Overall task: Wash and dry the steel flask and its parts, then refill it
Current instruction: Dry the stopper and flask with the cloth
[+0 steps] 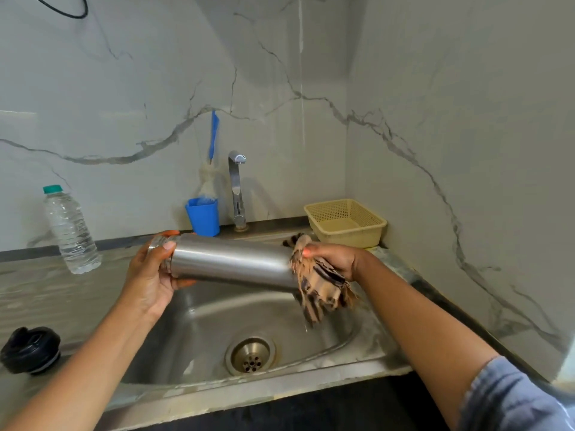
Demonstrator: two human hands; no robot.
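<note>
We see both forearms reaching fwd over the sink (342, 346). Left hand (149, 275) comes in from lower left, palm turned inward, grip clenched around the neck end of the steel flask (230, 259); thumb on top near the threaded mouth, fingers curled underneath. Right hand (333, 258) comes in from lower right, wrist bent, a blue-grey sleeve at the upper arm. Its grip is closed on a striped brown cloth (320, 284), pressing it against the flask's base end; loose cloth hangs below that hand.

Flask lies roughly horizontal between the two grips, above the basin, not touching it. Mouth points to the left hand, base to the right. Body is brushed steel, plain, w/ bright highlights along its length; no cap on. Can't tell if surface is wet.

Black lid (29, 349) sits on the tabletop (46, 293) well below-left of the left grip, apart from flask. Plastic water bottle (70, 231) w/ teal cap stands upright left of the left grip. Behind the flask: blue cup (203, 217) holding a bottle brush (210, 175), and tap (237, 191). Yellow basket (345, 222) sits just behind the right grip.
</note>
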